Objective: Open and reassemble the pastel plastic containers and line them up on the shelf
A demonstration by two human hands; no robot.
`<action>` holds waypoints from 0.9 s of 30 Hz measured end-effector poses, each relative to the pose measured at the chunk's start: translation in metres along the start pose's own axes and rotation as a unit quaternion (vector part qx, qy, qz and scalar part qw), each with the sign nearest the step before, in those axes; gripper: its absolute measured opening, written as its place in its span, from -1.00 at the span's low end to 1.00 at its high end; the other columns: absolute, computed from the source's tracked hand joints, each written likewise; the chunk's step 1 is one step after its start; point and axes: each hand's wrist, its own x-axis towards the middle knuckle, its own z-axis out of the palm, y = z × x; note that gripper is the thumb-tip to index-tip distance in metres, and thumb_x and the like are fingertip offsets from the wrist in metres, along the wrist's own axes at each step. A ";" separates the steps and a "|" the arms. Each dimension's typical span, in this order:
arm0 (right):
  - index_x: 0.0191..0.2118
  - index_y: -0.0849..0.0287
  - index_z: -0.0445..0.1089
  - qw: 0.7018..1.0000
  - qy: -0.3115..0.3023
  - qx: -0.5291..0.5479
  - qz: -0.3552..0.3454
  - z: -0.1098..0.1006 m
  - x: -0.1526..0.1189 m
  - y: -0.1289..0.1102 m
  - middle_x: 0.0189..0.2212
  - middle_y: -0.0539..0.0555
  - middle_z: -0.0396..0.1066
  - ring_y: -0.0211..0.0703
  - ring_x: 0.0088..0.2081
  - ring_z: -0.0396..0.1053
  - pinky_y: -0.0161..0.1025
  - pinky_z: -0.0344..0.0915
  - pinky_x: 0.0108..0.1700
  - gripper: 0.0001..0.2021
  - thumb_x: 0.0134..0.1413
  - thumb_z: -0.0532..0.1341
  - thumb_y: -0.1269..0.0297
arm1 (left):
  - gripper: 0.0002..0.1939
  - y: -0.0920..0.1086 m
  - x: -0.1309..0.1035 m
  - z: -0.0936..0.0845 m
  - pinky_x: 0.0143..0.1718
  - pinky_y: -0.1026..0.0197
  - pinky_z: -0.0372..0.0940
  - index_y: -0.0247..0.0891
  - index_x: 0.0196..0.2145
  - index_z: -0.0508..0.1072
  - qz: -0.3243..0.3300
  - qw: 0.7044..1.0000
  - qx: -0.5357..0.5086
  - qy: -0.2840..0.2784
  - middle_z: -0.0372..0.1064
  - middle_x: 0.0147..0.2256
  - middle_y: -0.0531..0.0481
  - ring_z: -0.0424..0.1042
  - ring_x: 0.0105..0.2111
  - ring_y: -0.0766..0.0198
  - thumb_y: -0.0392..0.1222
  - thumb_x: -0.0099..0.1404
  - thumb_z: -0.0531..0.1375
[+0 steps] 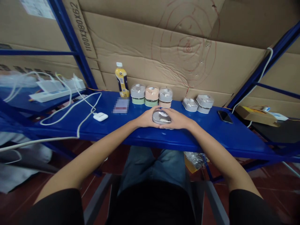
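A small rounded grey case with a clear lid rests at the front middle of the blue table. My left hand wraps round its left side and my right hand round its right side, with the fingertips of both close together. Just behind my hands stand three stacks of similar cases: grey over green, peach over green and grey over peach. Farther right are a single grey case and a grey stack.
A yellow bottle and a blurred-out flat item stand left of the stacks. Farther left are a white earphone case, cables and a power strip. A phone and open carton lie right.
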 end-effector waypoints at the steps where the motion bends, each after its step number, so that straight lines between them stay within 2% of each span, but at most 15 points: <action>1: 0.49 0.07 0.23 1.000 -0.001 0.002 0.006 0.003 0.001 -0.002 0.34 0.35 0.39 0.43 0.30 0.40 0.37 0.40 0.28 0.00 0.09 0.41 -0.39 | 0.23 0.001 0.000 0.000 0.38 -0.28 0.29 -0.24 0.43 0.23 0.004 1.000 0.000 -0.003 0.36 0.36 -0.38 0.41 0.34 -0.32 0.25 -0.06 0.60; 4: 0.43 0.07 0.31 0.999 0.020 0.025 -0.001 0.006 0.000 -0.002 0.31 0.31 0.44 0.39 0.29 0.42 0.33 0.39 0.30 -0.10 0.13 0.40 -0.34 | 0.16 0.008 -0.002 0.002 0.34 -0.26 0.34 -0.24 0.42 0.23 0.004 1.000 0.004 -0.005 0.40 0.33 -0.35 0.45 0.29 -0.28 0.24 0.02 0.58; 8: 0.36 0.11 0.38 0.994 0.087 0.073 0.003 -0.005 -0.011 0.021 0.28 0.28 0.49 0.32 0.25 0.47 0.28 0.39 0.31 -0.22 0.20 0.36 -0.27 | 0.13 0.016 -0.004 0.003 0.37 -0.26 0.31 -0.21 0.45 0.23 0.017 1.000 0.022 0.011 0.37 0.34 -0.33 0.42 0.31 -0.26 0.28 0.09 0.54; 10: 0.35 0.11 0.38 0.988 0.112 0.092 0.045 -0.014 -0.020 0.036 0.26 0.28 0.51 0.28 0.19 0.51 0.25 0.44 0.26 -0.25 0.22 0.34 -0.26 | -0.04 0.019 -0.005 0.003 0.41 -0.26 0.26 -0.18 0.40 0.36 0.028 0.999 0.044 0.001 0.36 0.33 -0.28 0.40 0.32 -0.23 0.29 0.19 0.49; 13: 0.33 0.13 0.38 0.977 0.129 0.091 0.141 -0.024 -0.035 0.058 0.19 0.28 0.55 0.24 0.12 0.55 0.22 0.47 0.20 -0.26 0.21 0.32 -0.25 | -0.38 0.023 -0.006 0.003 0.43 -0.24 0.23 -0.11 0.17 0.62 0.027 0.996 0.074 -0.037 0.40 0.23 -0.22 0.40 0.31 -0.20 0.31 0.33 0.37; 15: 0.32 0.15 0.39 0.969 0.132 0.079 0.194 -0.027 -0.042 0.068 0.16 0.28 0.57 0.24 0.10 0.55 0.21 0.47 0.20 -0.25 0.19 0.33 -0.26 | -0.47 0.025 -0.006 0.003 0.43 -0.24 0.23 -0.08 0.08 0.70 0.017 0.996 0.081 -0.039 0.39 0.20 -0.21 0.36 0.33 -0.21 0.32 0.38 0.32; 20: 0.31 0.18 0.42 0.958 0.123 0.065 0.250 -0.029 -0.050 0.080 0.14 0.29 0.59 0.27 0.09 0.56 0.22 0.46 0.20 -0.24 0.16 0.36 -0.24 | -0.42 0.015 -0.004 -0.009 0.41 -0.27 0.24 -0.14 0.03 0.72 -0.027 0.995 0.087 0.028 0.41 0.18 -0.21 0.36 0.30 -0.24 0.37 0.38 0.27; 23: 0.31 0.22 0.41 0.963 0.093 0.063 0.246 -0.029 -0.051 0.082 0.18 0.31 0.57 0.27 0.12 0.56 0.22 0.43 0.24 -0.21 0.08 0.45 -0.16 | -0.34 -0.002 -0.006 -0.024 0.38 -0.26 0.28 -0.17 -0.01 0.70 -0.077 0.989 0.108 0.067 0.41 0.12 -0.21 0.39 0.26 -0.23 0.46 0.34 0.25; 27: 0.31 0.24 0.42 0.968 0.066 0.044 0.240 -0.027 -0.052 0.084 0.25 0.36 0.52 0.28 0.20 0.53 0.22 0.40 0.30 -0.18 0.01 0.52 -0.10 | -0.30 -0.016 -0.008 -0.036 0.38 -0.26 0.27 -0.17 -0.03 0.69 -0.140 0.978 0.127 0.083 0.41 0.08 -0.19 0.44 0.19 -0.21 0.50 0.25 0.29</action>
